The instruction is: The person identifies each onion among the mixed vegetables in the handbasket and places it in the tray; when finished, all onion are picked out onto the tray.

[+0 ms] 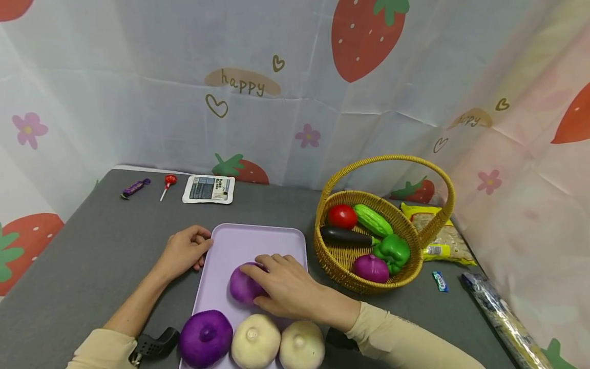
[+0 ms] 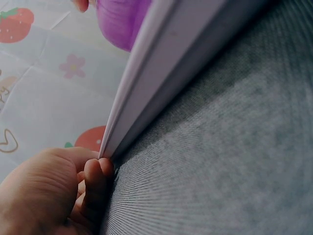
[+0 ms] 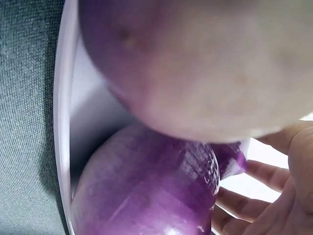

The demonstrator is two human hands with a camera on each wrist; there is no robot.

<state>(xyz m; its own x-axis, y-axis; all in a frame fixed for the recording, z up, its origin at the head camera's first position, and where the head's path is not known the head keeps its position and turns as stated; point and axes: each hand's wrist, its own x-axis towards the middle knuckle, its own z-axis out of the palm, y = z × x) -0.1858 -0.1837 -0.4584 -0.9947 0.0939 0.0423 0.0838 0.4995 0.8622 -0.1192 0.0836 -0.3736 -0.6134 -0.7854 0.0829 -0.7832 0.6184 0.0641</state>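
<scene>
In the head view, my left hand [image 1: 188,247] is at the left edge of a lilac tray [image 1: 258,237]. Its thumb and fingertips pinch the tray's rim [image 2: 113,117] in the left wrist view. My right hand [image 1: 295,289] reaches over the tray, thumb and fingers around a purple onion [image 1: 244,287]. Part of that onion is hidden beneath the hand. Along the near end of the tray sit a dark purple round vegetable [image 1: 206,338] and two cream turnips, one in the middle [image 1: 255,341] and another [image 1: 301,344] to its right.
Right of the tray stands a wicker basket [image 1: 338,274] holding a tomato, cucumber, eggplant, green pepper and onion. Beyond it are a yellow packet [image 1: 449,238], a small blue wrapper [image 1: 440,281] and a long bag [image 1: 502,320]. A candy [image 1: 134,188], lollipop [image 1: 170,180] and white pouch [image 1: 209,189] lie at the back.
</scene>
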